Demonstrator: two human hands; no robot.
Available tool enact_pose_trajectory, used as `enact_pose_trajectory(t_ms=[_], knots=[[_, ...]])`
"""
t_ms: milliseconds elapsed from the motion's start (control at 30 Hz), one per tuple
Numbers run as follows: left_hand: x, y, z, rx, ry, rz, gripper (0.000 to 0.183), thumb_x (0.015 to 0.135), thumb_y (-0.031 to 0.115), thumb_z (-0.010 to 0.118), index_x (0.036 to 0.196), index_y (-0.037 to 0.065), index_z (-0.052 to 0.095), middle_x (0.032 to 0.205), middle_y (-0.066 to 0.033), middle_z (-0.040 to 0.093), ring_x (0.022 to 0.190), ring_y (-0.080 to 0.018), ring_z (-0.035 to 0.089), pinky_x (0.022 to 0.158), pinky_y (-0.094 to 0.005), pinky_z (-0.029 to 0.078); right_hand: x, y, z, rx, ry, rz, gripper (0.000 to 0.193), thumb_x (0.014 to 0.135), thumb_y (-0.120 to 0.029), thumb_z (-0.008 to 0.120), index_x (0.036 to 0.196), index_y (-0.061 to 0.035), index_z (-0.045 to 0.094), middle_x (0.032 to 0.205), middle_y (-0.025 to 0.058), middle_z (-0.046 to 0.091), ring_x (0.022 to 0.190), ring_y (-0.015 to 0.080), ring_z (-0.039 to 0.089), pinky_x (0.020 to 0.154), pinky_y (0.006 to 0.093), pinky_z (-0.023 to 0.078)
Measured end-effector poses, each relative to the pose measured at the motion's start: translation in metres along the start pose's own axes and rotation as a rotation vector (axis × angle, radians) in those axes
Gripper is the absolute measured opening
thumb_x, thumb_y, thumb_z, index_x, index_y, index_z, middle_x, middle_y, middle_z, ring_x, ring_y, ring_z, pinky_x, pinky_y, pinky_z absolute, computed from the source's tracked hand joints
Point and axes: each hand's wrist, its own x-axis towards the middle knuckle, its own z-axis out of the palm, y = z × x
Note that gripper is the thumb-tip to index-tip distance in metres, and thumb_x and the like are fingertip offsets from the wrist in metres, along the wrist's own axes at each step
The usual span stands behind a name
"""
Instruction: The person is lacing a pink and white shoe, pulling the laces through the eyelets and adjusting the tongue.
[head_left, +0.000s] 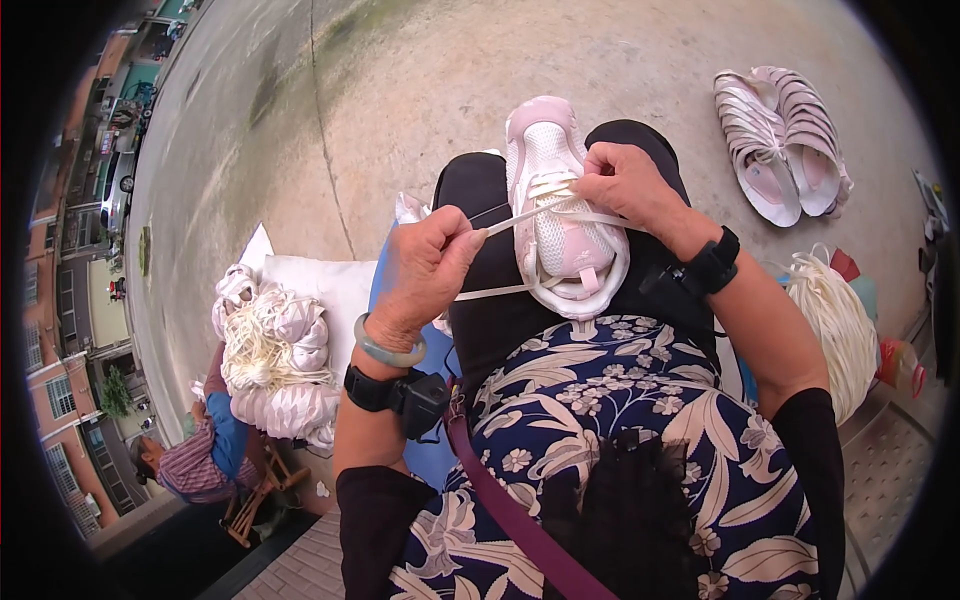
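Note:
A pale pink and white sneaker (572,250) lies across my lap between my knees, its toe pointing away from me and its heel opening near my waist. Cream shoelace (517,219) runs through its upper eyelets. My left hand (430,262), left of the shoe, is closed and pinches one stretch of lace, pulled taut across the tongue. Over the shoe's right side, my right hand (632,185) is closed too, its thumb and fingers pinching lace near the eyelets. Another loose lace length trails left below my left hand.
Pink and white shoe uppers (780,140) stand on the concrete floor at the far right. A thick bundle of cream laces (832,330) hangs beside my right elbow. At left, shoes with tangled laces (275,345) are piled near a white sack. Another person (205,450) sits beyond.

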Motion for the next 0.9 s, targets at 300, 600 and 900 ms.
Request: enact_pose_trajectory(t_ms=[300,600,900], knots=[[-0.029,-0.011,0.004,0.177,0.157,0.157,0.011,0.085,0.007,0.063,0.078,0.002,0.055,0.056,-0.007,0.047,0.047,-0.0159,0.042,0.047,-0.0262,0.036,-0.046,0.0,-0.012,0.072,-0.036,-0.176,0.017,0.077,-0.016,0.065,0.075,-0.0012,0.057,0.064,0.0082,0.057,0.057,0.0161,0.051,0.054,0.029,0.042],[-0.028,-0.014,-0.005,0.775,0.079,0.378,0.012,0.074,-0.001,0.057,0.083,0.008,0.056,0.06,-0.0099,0.052,0.052,-0.0298,0.052,0.048,-0.0379,0.04,-0.059,0.018,-0.045,-0.468,0.226,-0.577,0.007,0.081,-0.013,0.062,0.081,-0.0057,0.06,0.07,0.0107,0.058,0.064,0.0302,0.057,0.054,0.0355,0.044],[-0.059,-0.068,-0.024,0.86,0.253,0.264,0.012,0.076,0.0,0.054,0.085,0.008,0.055,0.061,-0.0079,0.051,0.053,-0.0284,0.052,0.051,-0.0372,0.04,-0.078,0.057,-0.079,-0.477,0.145,-0.653,0.007,0.081,-0.009,0.062,0.086,-0.0053,0.059,0.069,0.0107,0.055,0.063,0.0314,0.056,0.054,0.0365,0.043]])
